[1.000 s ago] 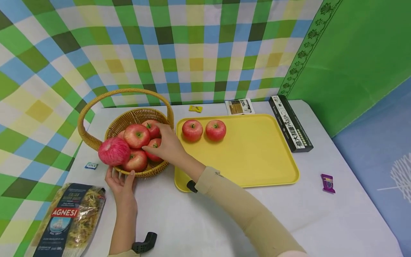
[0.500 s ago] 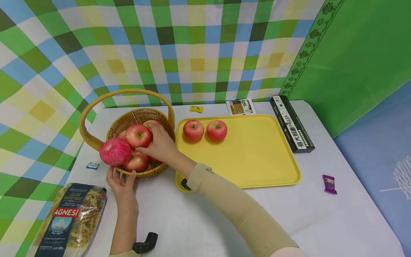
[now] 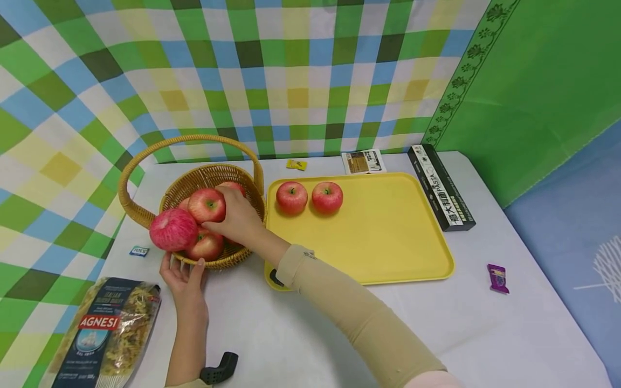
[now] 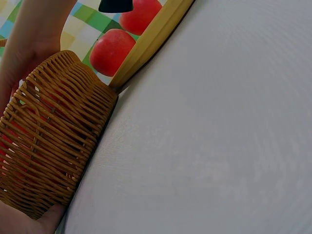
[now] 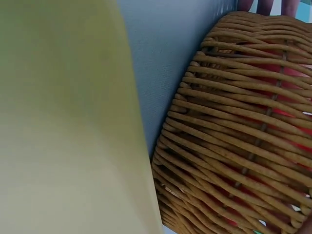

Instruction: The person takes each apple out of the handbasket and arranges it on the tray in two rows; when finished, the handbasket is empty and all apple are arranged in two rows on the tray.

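Observation:
A wicker basket with a tall handle stands at the left, filled with several apples. My right hand reaches into it and grips a red apple on top of the pile, fingers on the far side and thumb on the near side. A deep pink apple sits over the basket's left rim. Low on the basket's near side, my left hand holds the wall, its thumb against the weave; its fingers partly hide behind the basket. In the left wrist view, the woven wall fills the left side.
Right of the basket lies a yellow tray carrying two apples. A black pasta box lies beyond its right edge. A pasta bag is at front left, with small packets around. A checked cloth hangs behind.
My right hand has moved left from the apples at the basket's right side and closed round the top apple. The left hand stays at the basket; the two tray apples have not moved.

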Demonstrator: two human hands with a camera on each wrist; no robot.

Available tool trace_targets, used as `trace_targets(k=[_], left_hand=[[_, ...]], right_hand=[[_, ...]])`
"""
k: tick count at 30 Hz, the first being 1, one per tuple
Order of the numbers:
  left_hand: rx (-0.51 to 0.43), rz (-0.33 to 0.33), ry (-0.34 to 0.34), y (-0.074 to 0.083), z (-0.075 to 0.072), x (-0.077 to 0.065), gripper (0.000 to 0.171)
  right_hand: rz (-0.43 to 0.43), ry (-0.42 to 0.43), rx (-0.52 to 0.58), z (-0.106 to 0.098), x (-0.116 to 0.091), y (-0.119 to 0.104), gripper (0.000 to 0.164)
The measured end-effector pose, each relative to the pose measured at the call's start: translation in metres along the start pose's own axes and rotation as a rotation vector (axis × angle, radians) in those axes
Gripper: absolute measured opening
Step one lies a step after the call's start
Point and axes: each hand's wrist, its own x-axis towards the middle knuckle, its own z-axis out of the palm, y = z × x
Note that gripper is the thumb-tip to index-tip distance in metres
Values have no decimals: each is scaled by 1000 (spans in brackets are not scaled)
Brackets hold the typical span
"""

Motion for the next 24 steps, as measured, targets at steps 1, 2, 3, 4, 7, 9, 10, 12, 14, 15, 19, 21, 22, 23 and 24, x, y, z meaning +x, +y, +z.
trace_targets(k=[1,2,3,4,7,9,10,12,14,15,19,21,22,23,24], left_hand=[[1,0,0,0,0,0,77],[2,0,0,0,0,-1,77],[1,0,1,1,0,-1,77],[1,1,1,1,0,-1,77],[3,1,2,2,1,-1,76],[5,2,4,2,1,-1,76],[5,3,5,2,1,-1,76],[4,3,7,2,0,-1,76],[-3,4,8,1,0,0,76],[-8,6,7,1,0,0,76],[-24,12,2,0,0,2,77],[-27,17,0,0,0,2,77],[-29,20,0,-1,0,2,77],[-30,24,0,-1,0,1,76],[-26,26,0,-1,0,1,76]], right_hand=[[2,1,-3,1,0,0,79],[2,3,-3,2,1,0,79],[1,5,0,3,1,1,78],[1,8,2,4,1,1,77],[3,11,10,6,2,2,75],[7,13,21,7,2,2,74],[8,15,24,8,3,2,73],[7,24,44,8,4,2,71],[5,42,60,8,5,3,71],[3,52,72,7,6,3,70],[-6,89,113,6,4,5,71],[-14,96,142,5,2,6,71],[-15,98,154,4,1,6,71],[-16,99,164,3,-1,6,72],[-14,100,178,1,-2,6,72]])
